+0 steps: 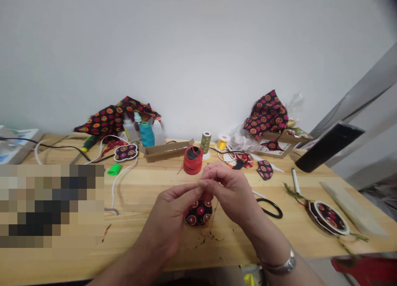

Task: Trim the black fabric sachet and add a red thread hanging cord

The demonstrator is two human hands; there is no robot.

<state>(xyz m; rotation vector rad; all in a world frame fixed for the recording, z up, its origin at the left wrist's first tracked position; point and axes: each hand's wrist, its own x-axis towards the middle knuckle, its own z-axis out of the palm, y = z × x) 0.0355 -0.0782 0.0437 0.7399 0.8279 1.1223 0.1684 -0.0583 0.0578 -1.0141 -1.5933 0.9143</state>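
My left hand and my right hand meet over the middle of the wooden table. Between them is a small padded piece covered in black fabric with red and orange circles. Both hands pinch at its reddish top, fingertips pressed together. A thin red thread hangs down from the pinch toward the table. A red spool stands just behind the hands. Black-handled scissors lie to the right of my right hand.
Olive, yellow and teal thread spools stand at the back beside white bottles. Heaps of the same patterned fabric lie back left and back right. A round fabric ornament with a tassel rests at the right. White cords trail at left.
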